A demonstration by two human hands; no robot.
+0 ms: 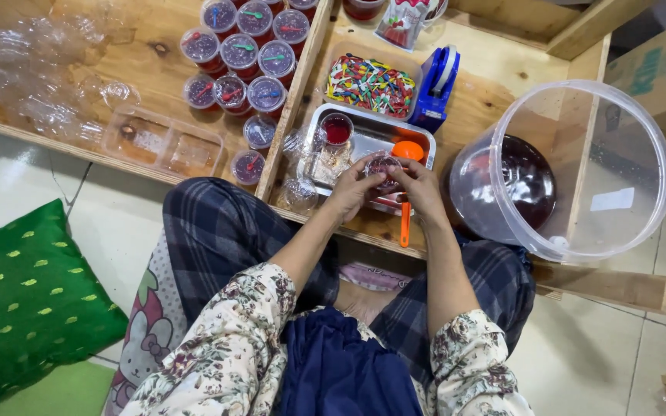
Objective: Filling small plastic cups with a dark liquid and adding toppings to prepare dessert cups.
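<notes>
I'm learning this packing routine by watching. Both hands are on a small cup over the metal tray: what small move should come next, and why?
Probably press the lid down all round. Both the left hand and right hand grip the small cup of dark red filling over the metal tray, fingers around its rim, while the finished cups on the left all carry lids with spoons. Whether this lid is seated is unclear.

two hands, the left hand (352, 192) and the right hand (418, 189), close together on one small lidded cup (383, 166). one open cup of red liquid (337, 129) stands in one metal tray (418, 139). about twelve sealed cups with small spoons (240, 52) cluster on the wooden desk (156, 46). one orange scoop (405, 208), one blue tape dispenser (435, 86), one tray of coloured spoons (370, 85), one large clear bucket (618, 154), one green cushion (25, 300).
</notes>
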